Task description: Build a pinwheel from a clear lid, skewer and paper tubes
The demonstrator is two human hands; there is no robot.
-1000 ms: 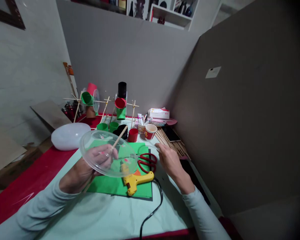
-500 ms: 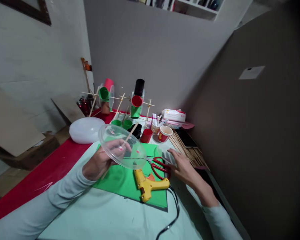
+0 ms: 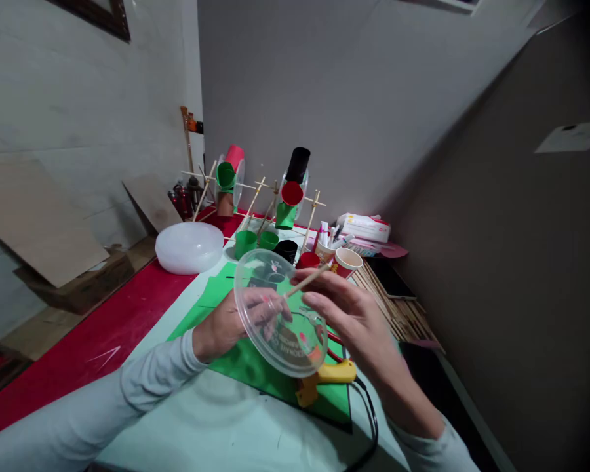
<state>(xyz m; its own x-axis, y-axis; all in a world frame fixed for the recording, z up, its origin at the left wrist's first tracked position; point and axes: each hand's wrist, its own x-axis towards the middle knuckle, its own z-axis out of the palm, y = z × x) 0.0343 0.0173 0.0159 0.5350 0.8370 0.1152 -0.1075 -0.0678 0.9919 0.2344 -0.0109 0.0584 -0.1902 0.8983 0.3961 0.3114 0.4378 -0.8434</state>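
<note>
A clear round plastic lid [image 3: 292, 351] with printed lettering and small pink marks is held tilted over the table. A thin wooden stick [image 3: 309, 280] runs through its middle and points up to the right. My left hand [image 3: 258, 311] is behind the lid, seen partly through the plastic, with its fingers closed on the stick. At the lid's right side, my right hand [image 3: 347, 305] has thumb and fingers apart around the stick's free end; contact is unclear. Below the lid lie a yellow glue gun [image 3: 337, 372], red-handled scissors [image 3: 335, 337] and green sheets [image 3: 216, 288], all partly covered.
Stick frames [image 3: 257, 196] carrying coloured paper tubes [image 3: 292, 193] stand at the back. Green cups [image 3: 246, 244], a paper cup [image 3: 348, 261] and marker pens [image 3: 323, 233] are in front. White lids [image 3: 189, 248] lie left, wooden sticks [image 3: 388, 301] right. A black cord [image 3: 373, 419] trails forward.
My right hand has moved up and left from beside the scissors to the stick's end. The lid has moved right and tilted steeper in my left hand. The view has shifted.
</note>
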